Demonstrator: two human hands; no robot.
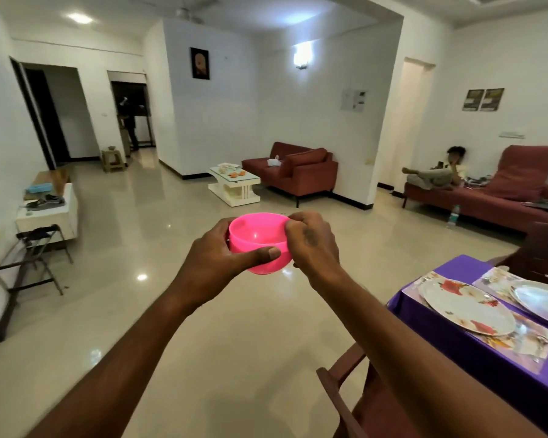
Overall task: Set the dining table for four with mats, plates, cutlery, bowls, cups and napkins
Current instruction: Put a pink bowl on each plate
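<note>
A pink plastic bowl (256,233) is held in mid-air over the floor, in front of me. My left hand (217,251) grips its left side with the thumb across the front wall. My right hand (312,240) pinches its right rim. At the right, the dining table (450,339) wears a purple cloth. On it lie two floral mats, the near mat (519,343) and the far mat (494,281). A floral plate (465,306) sits on the near mat and a second plate (538,298) on the far one. No cutlery, cups or napkins show.
A wooden chair (345,396) stands at the table's near edge, another chair (544,248) at its far side. A folding stand (29,257) and white cabinet (54,213) line the left wall. Red sofas, a coffee table (234,184) and a seated person (440,175) lie beyond.
</note>
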